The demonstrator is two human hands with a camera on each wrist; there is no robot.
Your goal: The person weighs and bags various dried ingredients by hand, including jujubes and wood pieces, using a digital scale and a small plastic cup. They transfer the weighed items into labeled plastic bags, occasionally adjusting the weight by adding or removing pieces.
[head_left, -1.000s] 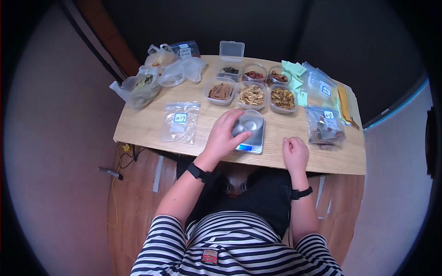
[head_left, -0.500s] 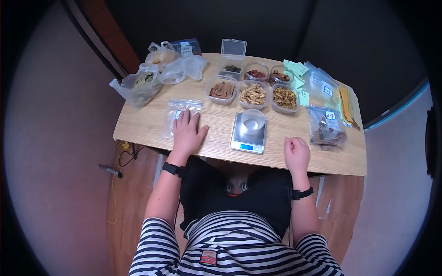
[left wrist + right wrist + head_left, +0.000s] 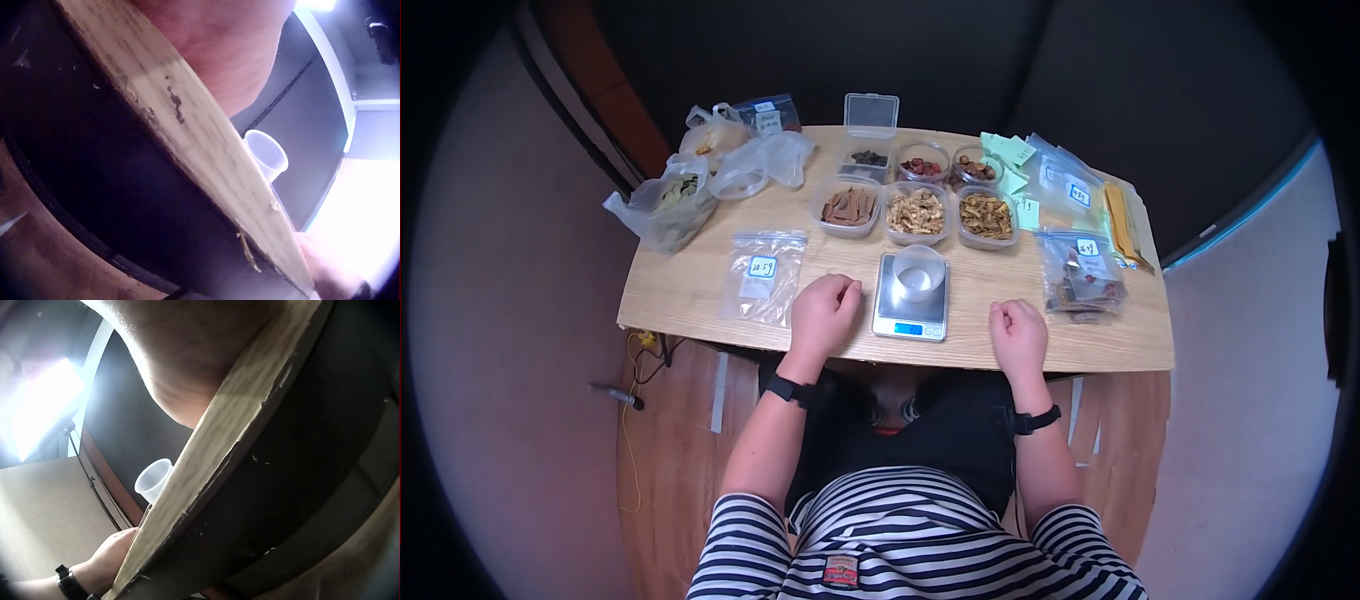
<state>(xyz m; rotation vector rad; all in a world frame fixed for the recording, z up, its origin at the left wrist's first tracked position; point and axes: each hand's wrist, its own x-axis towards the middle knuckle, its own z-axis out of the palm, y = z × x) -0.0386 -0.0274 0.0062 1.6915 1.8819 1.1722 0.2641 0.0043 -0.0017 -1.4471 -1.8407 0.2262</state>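
Observation:
A small clear plastic cup (image 3: 919, 274) stands on a silver kitchen scale (image 3: 911, 317) with a lit blue display. My left hand (image 3: 825, 315) rests on the table just left of the scale, fingers curled in and holding nothing. To the scale's right, my right hand (image 3: 1019, 338) lies near the front edge, its fingers curled too with nothing in them. A clear zip bag (image 3: 762, 290) with a handwritten label lies flat beyond the left hand. In both wrist views the heel of the hand sits at the table edge and the fingers are hidden.
Behind the scale stand tubs of brown bark strips (image 3: 849, 206), pale slices (image 3: 916, 212) and yellowish pieces (image 3: 987, 216), with smaller tubs farther back. Plastic bags (image 3: 677, 205) crowd the back left. Filled zip bags (image 3: 1084, 275), green notes (image 3: 1012, 160) and a yellow packet (image 3: 1127, 228) lie right.
The left hand has let go of the cup on the scale, passed over the labelled zip bag with fingers spread, then come back beside the scale and curled. The right hand stays put.

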